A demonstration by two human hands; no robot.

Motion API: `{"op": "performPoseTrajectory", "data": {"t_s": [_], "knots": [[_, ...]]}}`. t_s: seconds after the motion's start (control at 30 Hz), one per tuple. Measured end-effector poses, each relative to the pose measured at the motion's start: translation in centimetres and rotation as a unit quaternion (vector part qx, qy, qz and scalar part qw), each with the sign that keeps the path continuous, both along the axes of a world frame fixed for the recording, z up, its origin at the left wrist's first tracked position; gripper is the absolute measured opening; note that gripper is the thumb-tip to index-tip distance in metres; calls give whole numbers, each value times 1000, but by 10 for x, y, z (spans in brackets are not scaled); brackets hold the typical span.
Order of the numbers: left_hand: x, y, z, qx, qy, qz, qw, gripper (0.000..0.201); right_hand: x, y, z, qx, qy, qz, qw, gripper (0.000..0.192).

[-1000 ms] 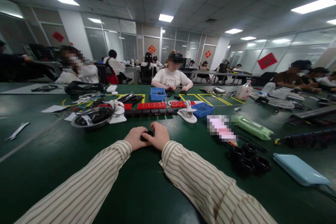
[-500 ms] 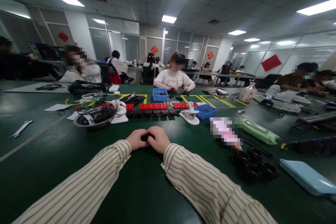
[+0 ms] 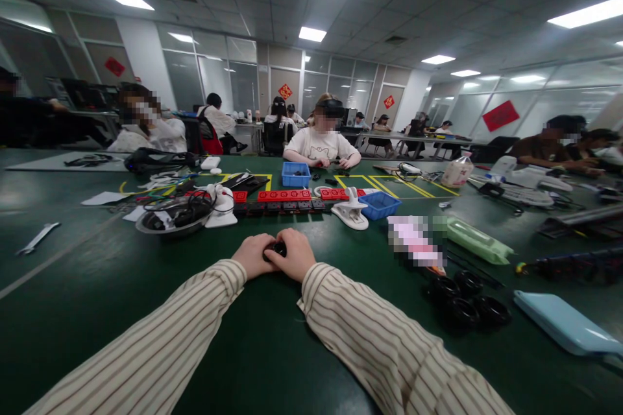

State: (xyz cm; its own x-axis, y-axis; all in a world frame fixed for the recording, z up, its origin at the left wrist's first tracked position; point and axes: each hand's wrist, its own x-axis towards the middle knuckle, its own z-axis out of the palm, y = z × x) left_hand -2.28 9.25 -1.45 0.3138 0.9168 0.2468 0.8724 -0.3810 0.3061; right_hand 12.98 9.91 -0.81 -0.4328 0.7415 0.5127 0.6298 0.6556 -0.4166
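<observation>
Little has shifted since the earlier frame: both hands are kept together on the green surface (image 3: 97, 285), and slightly more of the small black part (image 3: 278, 248) is now exposed between them. No writing or brand can be read anywhere; the red signs on the far glass walls are too small to tell. Broad open surface is left on the left side, up to a wrench (image 3: 37, 238), and in front of the striped sleeves. Well to the right, a light blue case (image 3: 564, 323) lies near the surface edge, with a cluster of black rings (image 3: 467, 305) beside it. The left hand (image 3: 253, 255) and right hand (image 3: 292, 254) are curled, fingertips pinching the black part from both sides.
</observation>
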Motion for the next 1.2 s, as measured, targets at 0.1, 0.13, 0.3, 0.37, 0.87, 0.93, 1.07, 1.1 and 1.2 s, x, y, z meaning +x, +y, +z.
{"op": "performPoseTrajectory", "data": {"t_s": [0.1,0.13,0.3,0.37,0.87,0.93,1.07,1.1,1.2], "knots": [[0,2,-1,16,25,-4,1000,28,-1,2,-3,6,4,13,1000,23],[0,2,-2,20,24,-7,999,27,-1,2,-3,5,8,22,1000,22],[-5,5,-7,6,-41,-45,998,29,0,3,-2,1,18,96,995,14],[-8,7,-9,-11,-69,-64,995,28,0,2,0,0,17,124,992,12],[-5,1,-1,-21,-45,-24,998,40,1,-2,1,-11,-7,35,999,30],[-4,1,1,-13,-24,-20,999,35,1,0,0,-7,-18,21,1000,29],[-4,3,0,-8,1,-23,1000,23,0,2,-2,8,-30,30,999,24],[-4,4,0,-9,1,-26,1000,22,-1,2,-2,11,-30,37,999,22],[-6,5,-2,-8,-18,-42,999,26,0,2,0,18,-28,66,997,14]]}}
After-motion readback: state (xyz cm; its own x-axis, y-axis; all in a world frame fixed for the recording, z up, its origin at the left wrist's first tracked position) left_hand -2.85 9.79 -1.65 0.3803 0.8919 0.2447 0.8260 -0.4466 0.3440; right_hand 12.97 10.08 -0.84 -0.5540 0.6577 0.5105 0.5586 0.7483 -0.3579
